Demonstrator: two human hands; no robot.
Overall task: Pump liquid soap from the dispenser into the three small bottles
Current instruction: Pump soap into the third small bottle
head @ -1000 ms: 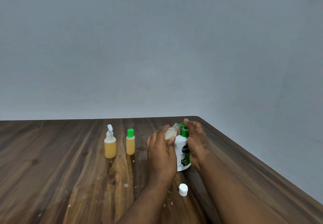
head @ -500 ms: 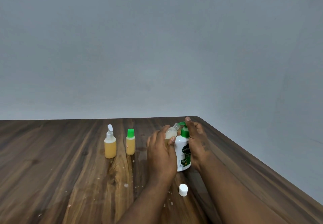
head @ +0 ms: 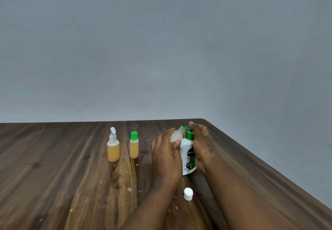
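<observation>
Our left hand (head: pixel 166 156) grips the small clear plastic bottle (head: pixel 176 136), tilted with its mouth up-right at the spout of the white plastic soap dispenser (head: pixel 188 155). Our right hand (head: pixel 202 144) curls over its green pump head (head: pixel 189 133), seemingly pressing.

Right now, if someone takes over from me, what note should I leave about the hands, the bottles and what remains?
Left hand grips the third small bottle, tilted, mouth at the spout of the dispenser.
Right hand curls over the pump head.
Done: white-capped bottle and green-capped bottle stand filled and capped, left of the hands.
Left: finish this bottle (level unclear), then fit the loose white cap lying on the table.
</observation>
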